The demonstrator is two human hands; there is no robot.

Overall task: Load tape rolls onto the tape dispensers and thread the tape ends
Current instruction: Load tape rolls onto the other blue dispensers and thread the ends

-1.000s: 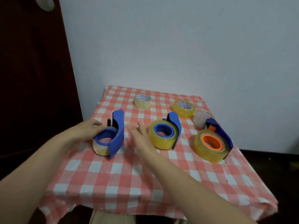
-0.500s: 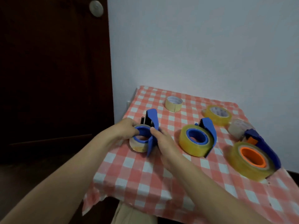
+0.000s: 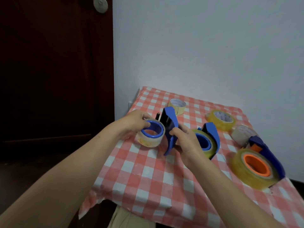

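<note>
A blue tape dispenser [image 3: 170, 124] stands at the table's left side. A clear tape roll [image 3: 150, 139] sits on its blue hub. My left hand [image 3: 136, 120] grips the roll and hub from the far left. My right hand [image 3: 184, 139] holds the dispenser's blue body from the right. A second blue dispenser [image 3: 212, 137] with a yellow roll [image 3: 205, 145] lies just behind my right hand. A third dispenser [image 3: 266, 155] with an orange hub and a large yellowish roll [image 3: 253, 171] lies at the right.
Loose rolls lie at the back of the red-checked tablecloth [image 3: 148, 175]: a cream one [image 3: 177, 106], a yellow one [image 3: 221, 119] and a pale one [image 3: 243, 134]. A dark door [image 3: 56, 71] stands left of the table. A white wall is behind.
My right hand moved from open above the cloth onto the left dispenser's body. My left hand closed on its roll. The view swung left, so the table sits further right.
</note>
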